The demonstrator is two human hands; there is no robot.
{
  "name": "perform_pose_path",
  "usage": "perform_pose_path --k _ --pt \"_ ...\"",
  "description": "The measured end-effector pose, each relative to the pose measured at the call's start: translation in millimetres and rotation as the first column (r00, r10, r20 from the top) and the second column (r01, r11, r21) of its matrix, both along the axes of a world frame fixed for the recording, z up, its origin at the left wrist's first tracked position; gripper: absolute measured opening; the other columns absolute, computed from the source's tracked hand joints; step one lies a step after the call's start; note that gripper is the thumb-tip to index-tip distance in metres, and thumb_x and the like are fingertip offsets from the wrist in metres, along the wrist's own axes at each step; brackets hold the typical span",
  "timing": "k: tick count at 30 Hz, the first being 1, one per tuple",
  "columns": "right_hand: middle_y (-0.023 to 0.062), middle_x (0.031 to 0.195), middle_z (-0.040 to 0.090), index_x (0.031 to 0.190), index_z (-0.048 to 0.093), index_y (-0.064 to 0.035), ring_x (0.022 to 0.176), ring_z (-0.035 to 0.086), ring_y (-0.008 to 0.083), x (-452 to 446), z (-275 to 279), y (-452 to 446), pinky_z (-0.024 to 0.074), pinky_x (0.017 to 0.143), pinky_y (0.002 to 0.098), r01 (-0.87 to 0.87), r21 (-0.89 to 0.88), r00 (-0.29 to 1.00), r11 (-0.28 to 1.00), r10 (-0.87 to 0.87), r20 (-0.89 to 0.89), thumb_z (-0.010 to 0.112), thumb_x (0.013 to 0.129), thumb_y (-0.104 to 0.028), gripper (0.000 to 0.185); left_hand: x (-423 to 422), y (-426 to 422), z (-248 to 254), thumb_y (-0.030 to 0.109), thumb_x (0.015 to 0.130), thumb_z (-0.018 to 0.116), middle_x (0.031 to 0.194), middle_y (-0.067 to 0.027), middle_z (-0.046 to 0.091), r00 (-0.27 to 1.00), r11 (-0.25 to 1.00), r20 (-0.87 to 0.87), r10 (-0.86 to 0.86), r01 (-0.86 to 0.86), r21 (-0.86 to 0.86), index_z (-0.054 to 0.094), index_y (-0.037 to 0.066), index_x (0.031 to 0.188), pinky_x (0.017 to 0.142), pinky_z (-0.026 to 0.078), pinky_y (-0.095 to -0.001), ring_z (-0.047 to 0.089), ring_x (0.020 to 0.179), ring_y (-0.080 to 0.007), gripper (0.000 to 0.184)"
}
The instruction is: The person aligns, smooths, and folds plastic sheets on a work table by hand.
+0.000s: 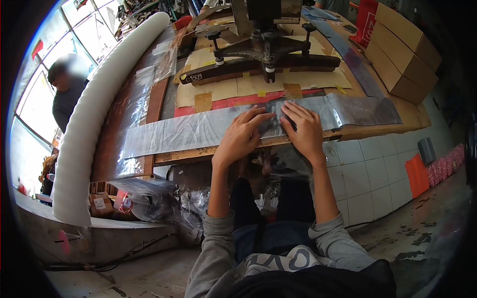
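A long strip of clear plastic film (194,128) lies across the front of the worktable. My left hand (244,133) rests on the middle of this strip, its fingers stretched out and pointing right. Just beside it, my right hand (304,128) lies on the film with its fingers extended forward and its thumb apart. A small gap separates the two hands, and no object shows between the fingers. Beyond them, a machine's long dark press bar (303,63) hangs over a cardboard-coloured pad (233,88) with a red strip (318,93) along its near edge.
A thick white foam roll (107,94) runs along the left side. More clear film (141,94) covers the brown boards there. Cardboard boxes (401,52) stand at the back right beside a red bag (366,22). Another person (69,94) is at the far left.
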State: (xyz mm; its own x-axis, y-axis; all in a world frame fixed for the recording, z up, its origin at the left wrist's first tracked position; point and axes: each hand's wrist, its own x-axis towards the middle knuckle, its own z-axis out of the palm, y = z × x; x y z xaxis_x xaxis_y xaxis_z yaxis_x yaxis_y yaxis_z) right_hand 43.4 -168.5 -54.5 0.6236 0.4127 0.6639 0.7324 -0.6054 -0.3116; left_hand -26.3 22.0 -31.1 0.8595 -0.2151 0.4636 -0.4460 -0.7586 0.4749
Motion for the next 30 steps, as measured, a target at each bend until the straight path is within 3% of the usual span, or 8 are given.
perform_pose_path --k 9,12,15,19,23,24,27,30 --pt "0.0242 0.128 0.048 0.116 0.060 0.0027 0.096 0.060 0.0283 -13 17 3 0.0492 0.084 0.0379 0.226 0.122 0.969 0.966 -0.210 -0.129 0.065 0.087 -0.020 0.037 -13 0 2 0.024 0.073 0.072 0.142 -0.0166 0.038 0.999 0.988 -0.051 -0.006 0.014 0.153 0.046 0.019 0.136 0.106 0.034 -0.0441 0.040 0.129 -0.0370 0.068" --pt "0.0205 0.119 0.054 0.116 0.059 0.0031 0.082 0.062 0.0196 -13 34 1 0.0510 0.076 0.0324 0.091 0.260 0.876 0.961 0.047 -0.481 0.065 0.087 -0.015 0.034 -17 -6 0 0.023 0.073 0.073 0.141 -0.0151 0.040 0.998 0.994 -0.024 0.059 -0.056 0.096 0.046 0.019 0.135 0.104 0.037 -0.0435 0.041 0.128 -0.0366 0.068" --pt "0.0147 0.107 0.057 0.115 0.060 0.0035 0.072 0.060 0.0103 -1 31 -4 0.0502 0.067 0.0259 0.068 0.552 0.622 0.831 0.398 -0.675 0.063 0.088 -0.009 0.029 -19 0 6 0.013 0.076 0.070 0.141 -0.0149 0.039 0.995 0.990 -0.097 -0.024 0.010 -0.143 0.046 0.019 0.136 0.101 0.041 -0.0423 0.043 0.127 -0.0357 0.065" --pt "0.0082 0.097 0.056 0.113 0.061 0.0030 0.068 0.057 0.0070 -21 37 -8 0.0482 0.059 0.0219 0.030 0.768 0.643 0.640 0.576 -0.505 0.058 0.090 -0.003 0.025 -15 -1 7 0.001 0.077 0.063 0.141 -0.0128 0.041 0.999 0.979 -0.006 0.041 -0.042 -0.202 0.049 0.018 0.134 0.092 0.048 -0.0392 0.054 0.117 -0.0337 0.061" --pt "0.0089 0.100 0.057 0.113 0.063 0.0011 0.066 0.056 0.0074 -65 57 -16 0.0492 0.061 0.0223 -0.041 0.629 0.671 0.776 0.488 -0.558 0.061 0.088 -0.004 0.025 -19 -15 6 0.003 0.077 0.065 0.121 -0.0056 0.060 0.992 0.972 -0.003 0.128 -0.126 -0.199 0.066 0.014 0.112 0.082 0.052 -0.0349 0.064 0.100 -0.0257 0.037" --pt "0.0088 0.099 0.063 0.107 0.067 -0.0033 0.070 0.058 0.0137 -76 73 -22 0.0503 0.066 0.0271 -0.005 0.427 0.632 0.904 0.334 -0.699 0.064 0.087 -0.009 0.021 -19 -13 2 0.004 0.076 0.066 0.115 -0.0039 0.063 0.995 0.981 -0.024 0.095 -0.098 -0.167 0.069 0.014 0.106 0.081 0.052 -0.0344 0.064 0.098 -0.0242 0.032" --pt "0.0071 0.094 0.068 0.099 0.070 -0.0066 0.079 0.059 0.0222 -51 68 -33 0.0495 0.073 0.0327 0.003 0.012 0.912 1.000 0.002 -0.410 0.064 0.086 -0.015 0.016 -18 -14 -4 0.008 0.074 0.067 0.098 0.0043 0.068 0.997 0.993 0.021 0.069 -0.066 -0.102 0.074 0.017 0.091 0.074 0.053 -0.0319 0.063 0.088 -0.0187 0.021" --pt "0.0097 0.096 0.067 0.098 0.068 -0.0046 0.093 0.058 0.0307 7 73 -27 0.0470 0.082 0.0387 0.071 -0.069 0.954 0.995 -0.088 -0.287 0.063 0.085 -0.018 0.019 -18 -11 -7 0.009 0.073 0.067 0.097 0.0081 0.066 0.997 0.997 0.050 0.063 -0.061 -0.043 0.073 0.020 0.091 0.070 0.052 -0.0305 0.060 0.083 -0.0158 0.022"
